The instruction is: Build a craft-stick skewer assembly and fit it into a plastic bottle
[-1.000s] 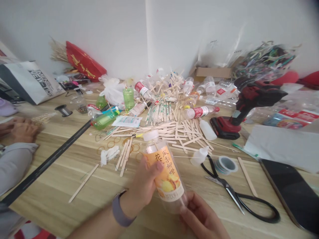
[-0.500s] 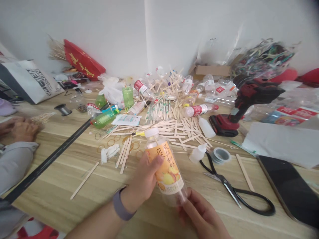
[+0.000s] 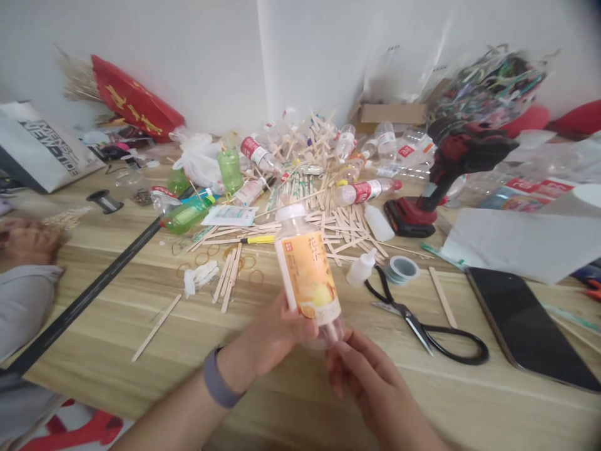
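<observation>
A clear plastic bottle (image 3: 307, 269) with a white cap and an orange label is tilted, its cap pointing away from me. My left hand (image 3: 282, 329) wraps round its lower part from the left, the thumb on the label's lower edge. At the bottle's base, the fingers of my right hand (image 3: 361, 369) are pinched against the clear plastic. Black-handled scissors (image 3: 413, 319) lie to the right of my hands, near a small white dropper bottle (image 3: 361, 268) and a grey-blue spool (image 3: 402, 269).
Wooden sticks (image 3: 352, 232) and plastic bottles are piled behind. A red and black drill (image 3: 432, 181) stands at the right, with a black phone (image 3: 530, 326) nearer. A black strip (image 3: 94, 294) crosses the left side, beside another person's hands (image 3: 30, 241).
The bottle has turned in my hands, showing another side of its label. My left hand has slid down towards its base. The whole view has shifted slightly.
</observation>
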Available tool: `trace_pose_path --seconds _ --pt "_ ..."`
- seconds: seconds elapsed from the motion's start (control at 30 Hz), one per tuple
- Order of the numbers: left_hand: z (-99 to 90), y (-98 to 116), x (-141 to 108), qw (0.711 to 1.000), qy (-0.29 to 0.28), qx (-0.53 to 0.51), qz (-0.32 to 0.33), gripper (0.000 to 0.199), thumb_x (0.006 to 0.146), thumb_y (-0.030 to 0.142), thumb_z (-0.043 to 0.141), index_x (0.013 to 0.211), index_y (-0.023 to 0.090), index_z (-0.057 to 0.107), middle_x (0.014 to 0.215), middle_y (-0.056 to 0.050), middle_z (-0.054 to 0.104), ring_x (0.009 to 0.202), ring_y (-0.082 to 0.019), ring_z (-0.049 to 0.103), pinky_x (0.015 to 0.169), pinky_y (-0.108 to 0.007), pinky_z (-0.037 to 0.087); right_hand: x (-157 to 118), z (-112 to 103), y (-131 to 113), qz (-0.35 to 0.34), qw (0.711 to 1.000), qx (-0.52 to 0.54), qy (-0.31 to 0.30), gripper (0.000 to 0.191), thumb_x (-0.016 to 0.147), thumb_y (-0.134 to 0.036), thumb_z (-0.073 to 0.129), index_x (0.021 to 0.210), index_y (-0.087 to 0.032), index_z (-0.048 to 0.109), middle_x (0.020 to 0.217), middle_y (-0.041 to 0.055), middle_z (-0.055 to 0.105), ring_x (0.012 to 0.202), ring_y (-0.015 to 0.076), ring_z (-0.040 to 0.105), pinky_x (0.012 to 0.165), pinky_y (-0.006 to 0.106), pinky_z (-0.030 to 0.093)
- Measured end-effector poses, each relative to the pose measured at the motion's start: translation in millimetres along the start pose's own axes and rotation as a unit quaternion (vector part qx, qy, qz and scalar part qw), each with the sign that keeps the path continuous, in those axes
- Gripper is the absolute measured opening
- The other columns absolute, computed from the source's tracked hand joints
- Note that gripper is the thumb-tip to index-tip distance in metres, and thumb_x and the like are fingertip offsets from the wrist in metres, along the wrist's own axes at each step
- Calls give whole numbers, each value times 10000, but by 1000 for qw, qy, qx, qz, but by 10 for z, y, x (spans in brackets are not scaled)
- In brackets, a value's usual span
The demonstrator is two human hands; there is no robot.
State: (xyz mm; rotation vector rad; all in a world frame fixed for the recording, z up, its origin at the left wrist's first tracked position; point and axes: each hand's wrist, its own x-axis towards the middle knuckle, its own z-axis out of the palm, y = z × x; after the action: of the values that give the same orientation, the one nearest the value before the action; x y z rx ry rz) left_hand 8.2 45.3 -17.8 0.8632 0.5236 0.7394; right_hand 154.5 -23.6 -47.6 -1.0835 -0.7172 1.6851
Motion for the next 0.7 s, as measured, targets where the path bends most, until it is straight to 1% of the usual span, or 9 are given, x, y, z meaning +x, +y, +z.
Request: trace_pose_path --seconds 0.07,0.2,0.27,0.37,0.5,0.57,0.6,0.63,0.7 --pt "10 1 -9 1000 9 -4 5 554 588 473 843 1002 148 670 859 -64 645 805 -194 594 753 -300 459 -6 30 -47 8 1000 -1 20 353 756 -498 726 820 -170 612 661 -27 574 546 85 492 542 216 378" --pt "43 -35 -24 1000 23 -3 -1 572 578 473 846 1019 162 654 864 -62 637 763 -191 589 696 -294 460 -23 42 -90 8 1000 -3 27 370 745 -505 731 780 -163 592 623 -38 553 517 75 458 515 208 335" --pt "54 -56 -24 1000 11 -1 -8 581 587 494 834 1028 162 650 824 -58 641 696 -185 590 665 -304 465 -29 28 -82 6 1000 -10 22 379 763 -515 708 737 -158 583 600 -35 560 495 69 445 505 207 325" --pt "50 -60 -24 1000 -6 -2 -15 610 593 522 820 1050 157 645 776 -55 652 622 -176 592 619 -301 458 -30 0 -58 28 999 -29 -2 416 806 -555 637 717 -154 569 590 -15 601 457 65 461 487 203 328" --pt "17 -27 -45 999 34 -34 -17 588 570 415 866 1058 173 644 888 -63 665 792 -195 618 729 -303 460 -1 -69 -74 59 989 -132 2 497 820 -652 524 730 -166 569 536 -11 588 384 84 459 409 206 316" --pt "-5 -17 -62 997 34 -58 -30 538 586 368 867 1046 196 646 930 -51 655 832 -187 615 758 -307 459 20 -122 -152 23 976 -214 29 524 826 -671 480 711 -170 584 499 -24 539 361 85 428 377 208 288" --pt "-14 -17 -70 997 33 -67 -30 518 596 346 865 1044 207 644 954 -46 648 845 -181 611 764 -306 459 30 -150 -214 -17 964 -260 49 513 839 -653 470 711 -173 596 493 -26 521 367 89 425 375 211 292" --pt "-22 -19 -76 996 30 -74 -27 508 604 332 863 1044 213 639 971 -44 642 849 -175 608 764 -303 460 40 -175 -290 -72 947 -306 72 487 858 -617 462 717 -176 612 512 -18 525 384 94 434 380 217 310" --pt "-32 -29 -82 997 12 -73 -27 496 622 327 856 1046 204 629 964 -48 634 841 -170 601 759 -298 460 70 -210 -461 -188 886 -411 104 326 882 -471 500 801 -192 647 574 7 565 477 127 504 450 236 404"
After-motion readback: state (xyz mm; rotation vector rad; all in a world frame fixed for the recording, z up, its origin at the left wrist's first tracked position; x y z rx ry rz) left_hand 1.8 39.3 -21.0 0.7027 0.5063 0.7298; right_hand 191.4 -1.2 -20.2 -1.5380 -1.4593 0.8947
